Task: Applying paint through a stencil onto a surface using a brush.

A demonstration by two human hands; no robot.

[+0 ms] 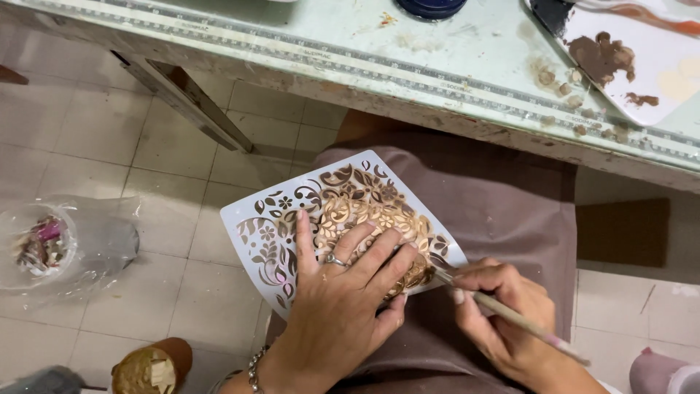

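A white floral stencil sheet (292,211) lies over a rounded brown object on my lap. My left hand (343,292), a ring on one finger and a bracelet at the wrist, presses flat on the stencil with fingers spread. My right hand (503,314) grips a thin wooden-handled brush (510,314), whose tip meets the stencil's right edge beside my left fingertips. The object under the stencil is mostly hidden; brown and gold pattern shows through the cut-outs.
A pale green worktable (408,58) runs across the top, with a ruler strip along its edge. A white palette (656,80) with brown paint lies at its right. On the tiled floor stand a plastic-wrapped container (51,244) and a brown-gold pot (153,368).
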